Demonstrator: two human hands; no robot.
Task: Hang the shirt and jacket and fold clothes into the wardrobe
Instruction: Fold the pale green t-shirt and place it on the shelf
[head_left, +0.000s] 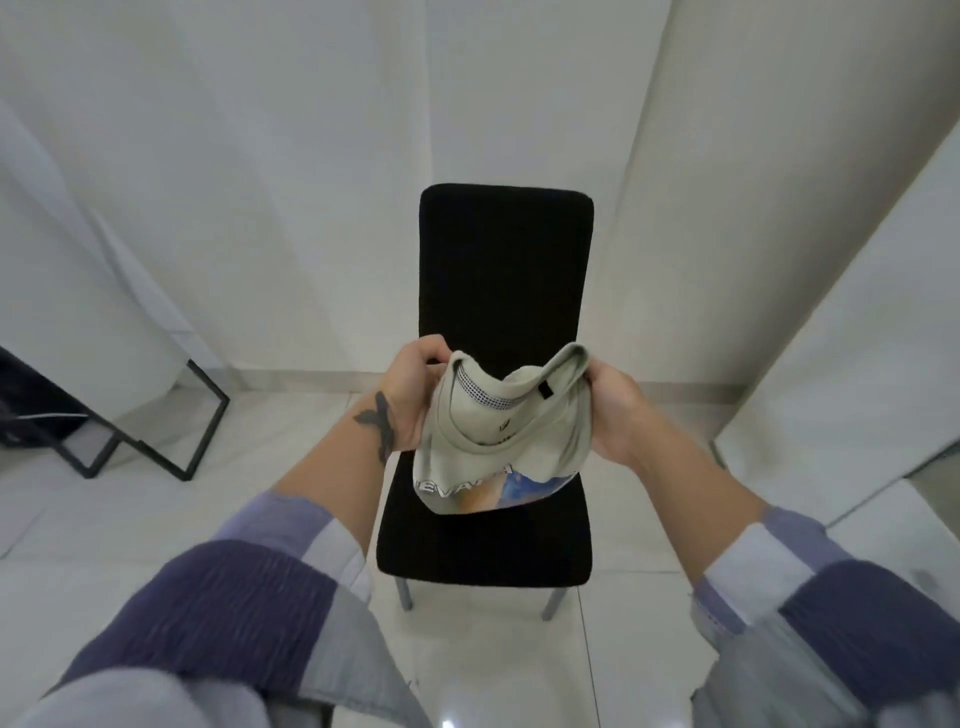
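A pale grey-green t-shirt (498, 447) with white lettering and a blue and orange print hangs bunched between both hands, above the seat of a black chair (504, 270). My left hand (415, 395) grips the shirt's left shoulder by the collar. My right hand (618, 415) grips its right shoulder. The neckline with its dotted inner tape faces me. The shirt's lower edge droops close to the seat; I cannot tell if it touches. No jacket, hanger or wardrobe interior is in view.
The chair stands on a glossy white tiled floor (156, 519) against white panels (260, 182). A black metal frame (156, 441) leans at the left by a dark object. A tall white panel (857, 338) angles in from the right.
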